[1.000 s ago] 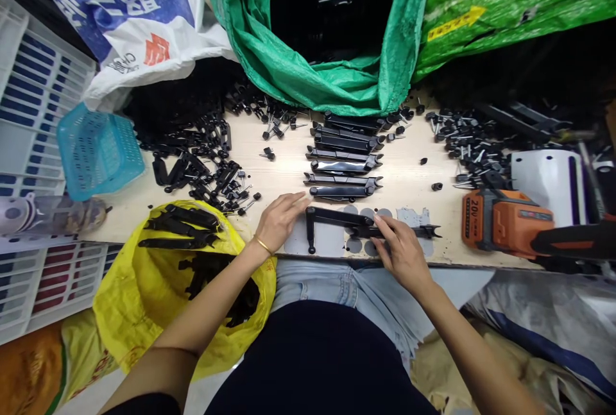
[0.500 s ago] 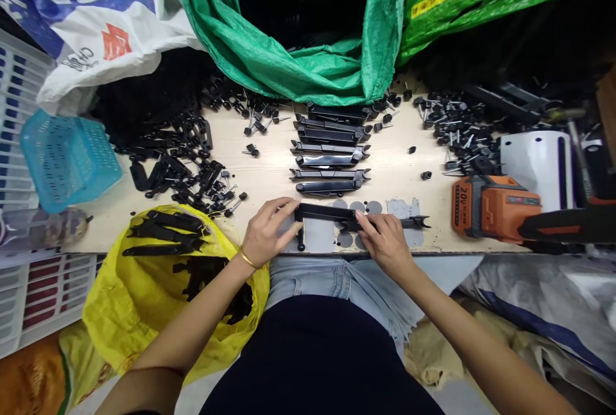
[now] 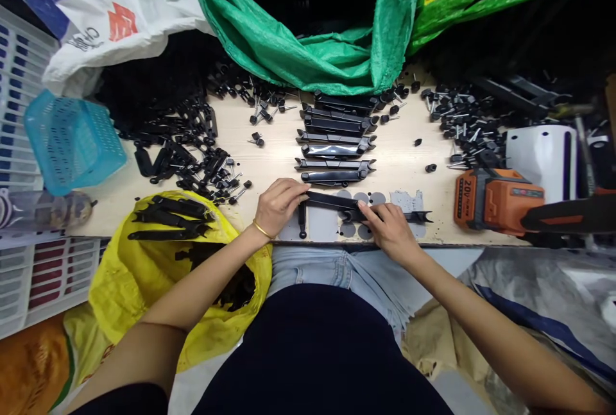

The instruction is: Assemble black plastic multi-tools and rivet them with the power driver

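Note:
Near the table's front edge lies a black plastic bar assembly [image 3: 332, 201], with a short arm hanging from its left end and a forked piece [image 3: 418, 217] reaching out to the right. My left hand [image 3: 280, 204], a gold bangle on its wrist, pinches the left end between thumb and fingers. My right hand [image 3: 387, 226] grips the joint at the right end, thumb on top; its fingers partly cover the joint. Just beyond, a column of similar black bars [image 3: 334, 177] lies side by side. Grey round and square patches [image 3: 322, 226] show on the tabletop beneath.
A yellow sack [image 3: 144, 274] with black bars stands at the left. Black parts with metal pins [image 3: 206, 174] lie left, and more pinned knobs [image 3: 459, 117] right. An orange-and-black power tool [image 3: 500, 200] lies right. A green sack [image 3: 308, 59] and a blue basket [image 3: 72, 145] stand behind.
My left hand's thumb and fingers have closed together on the bar's left end. My right hand keeps its place at the joint. The whole view has shifted slightly.

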### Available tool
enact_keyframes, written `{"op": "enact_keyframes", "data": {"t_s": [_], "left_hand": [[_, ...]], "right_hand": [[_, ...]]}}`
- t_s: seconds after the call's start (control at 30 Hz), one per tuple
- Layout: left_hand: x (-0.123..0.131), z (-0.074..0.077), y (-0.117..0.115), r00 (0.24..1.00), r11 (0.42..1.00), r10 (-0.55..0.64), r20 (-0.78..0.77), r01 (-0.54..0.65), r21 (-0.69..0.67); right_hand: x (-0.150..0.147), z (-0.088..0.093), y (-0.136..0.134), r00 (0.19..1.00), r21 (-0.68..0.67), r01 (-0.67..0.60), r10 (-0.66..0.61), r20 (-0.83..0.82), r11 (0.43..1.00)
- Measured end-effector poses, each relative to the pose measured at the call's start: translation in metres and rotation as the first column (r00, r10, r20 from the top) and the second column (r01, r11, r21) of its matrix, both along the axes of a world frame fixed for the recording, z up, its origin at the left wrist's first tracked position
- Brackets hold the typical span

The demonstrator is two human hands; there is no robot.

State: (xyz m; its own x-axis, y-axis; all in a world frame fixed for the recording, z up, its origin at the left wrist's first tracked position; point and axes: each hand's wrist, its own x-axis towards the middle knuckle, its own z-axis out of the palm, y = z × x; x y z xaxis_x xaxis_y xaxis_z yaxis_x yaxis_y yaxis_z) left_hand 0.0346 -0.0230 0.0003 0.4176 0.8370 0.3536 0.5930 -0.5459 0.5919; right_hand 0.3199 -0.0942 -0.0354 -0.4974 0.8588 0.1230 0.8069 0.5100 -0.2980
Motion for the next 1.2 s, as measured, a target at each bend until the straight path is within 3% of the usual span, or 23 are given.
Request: {"op": "enact_keyframes", "data": {"t_s": [0.1, 0.17, 0.27, 0.33, 0.4, 0.53, 0.67, 0.73, 0.83, 0.97, 1.1, 1.2], "left_hand": [[-0.012, 0.002, -0.004, 0.999, 0.995, -0.032, -0.008, 0.031, -0.096], [-0.016, 0.003, -0.016, 0.996, 0.973, 0.075, -0.038, -0.081, -0.217], [-0.011, 0.002, -0.042, 0.962, 0.832, 0.208, -0.177, -0.270, -0.485], [0.000, 0.000, -0.056, 0.943, 0.710, 0.150, -0.297, -0.312, -0.631], [0.011, -0.003, -0.063, 0.918, 0.656, 0.091, -0.387, -0.347, -0.670], [0.029, -0.004, -0.061, 0.883, 0.653, 0.070, -0.464, -0.393, -0.647], [0.041, 0.001, -0.055, 0.863, 0.604, 0.095, -0.496, -0.446, -0.661], [0.039, 0.002, -0.052, 0.869, 0.594, 0.098, -0.485, -0.442, -0.672], [0.028, 0.003, -0.049, 0.894, 0.631, 0.036, -0.447, -0.367, -0.683], [0.018, 0.003, -0.046, 0.907, 0.646, -0.007, -0.421, -0.317, -0.694], [0.017, 0.004, -0.046, 0.915, 0.629, -0.002, -0.403, -0.312, -0.712], [0.000, 0.010, -0.044, 0.924, 0.689, 0.022, -0.383, -0.291, -0.664]], "right_hand": [[-0.008, 0.020, 0.005, 0.997, -0.016, 0.060, -0.060, -0.041, 0.998], [-0.025, 0.034, 0.011, 0.992, 0.022, 0.093, -0.091, -0.092, 0.995], [-0.065, 0.043, 0.025, 0.988, 0.087, -0.002, 0.015, -0.156, 0.996], [-0.090, 0.039, 0.035, 0.989, 0.097, -0.104, 0.113, -0.092, 0.990], [-0.103, 0.029, 0.041, 0.987, 0.086, -0.160, 0.160, 0.005, 0.983], [-0.102, 0.011, 0.045, 0.986, 0.086, -0.162, 0.157, 0.057, 0.983], [-0.096, 0.010, 0.047, 0.986, 0.062, -0.156, 0.151, 0.077, 0.986], [-0.097, 0.013, 0.050, 0.979, 0.050, -0.180, 0.173, 0.109, 0.982], [-0.098, 0.016, 0.052, 0.962, 0.056, -0.223, 0.211, 0.171, 0.973], [-0.100, 0.014, 0.053, 0.956, 0.062, -0.202, 0.183, 0.228, 0.978], [-0.104, 0.014, 0.051, 0.979, 0.030, -0.178, 0.174, 0.110, 0.984], [-0.100, 0.024, 0.042, 0.983, 0.093, -0.104, 0.116, -0.141, 0.990]]}}
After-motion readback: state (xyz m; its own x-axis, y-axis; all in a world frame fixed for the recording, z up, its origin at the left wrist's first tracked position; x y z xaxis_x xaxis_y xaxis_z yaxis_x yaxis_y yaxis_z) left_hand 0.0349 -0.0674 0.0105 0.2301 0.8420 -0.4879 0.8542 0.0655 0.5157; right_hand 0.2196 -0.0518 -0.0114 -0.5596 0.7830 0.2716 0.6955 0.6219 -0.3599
